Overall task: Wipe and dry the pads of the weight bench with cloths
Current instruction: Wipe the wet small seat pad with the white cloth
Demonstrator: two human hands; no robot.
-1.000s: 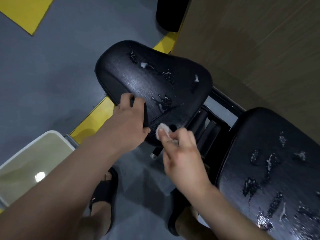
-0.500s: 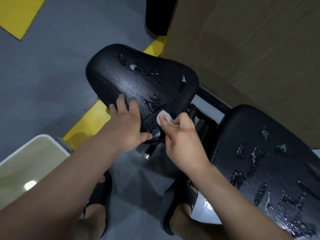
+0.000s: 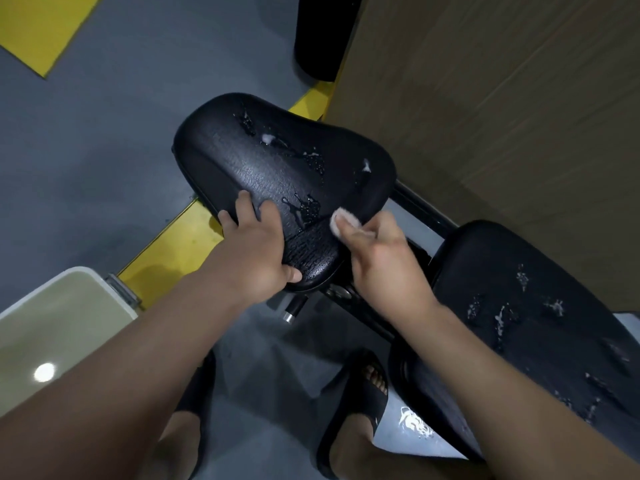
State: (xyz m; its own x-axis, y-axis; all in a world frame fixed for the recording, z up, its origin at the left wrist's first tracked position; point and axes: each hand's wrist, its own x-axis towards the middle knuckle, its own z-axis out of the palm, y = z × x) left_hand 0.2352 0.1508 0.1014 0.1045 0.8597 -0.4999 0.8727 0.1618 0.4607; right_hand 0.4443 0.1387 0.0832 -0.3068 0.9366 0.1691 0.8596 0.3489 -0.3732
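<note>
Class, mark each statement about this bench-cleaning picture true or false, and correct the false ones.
1. The right hand pinches a small pale cloth against the seat pad. True.
2. The left hand holds a second cloth. False: it grips the seat pad's edge and holds no cloth.
3. The back pad is dry. False: wet patches and droplets lie on it.
4. The person wears black sandals. True.
</note>
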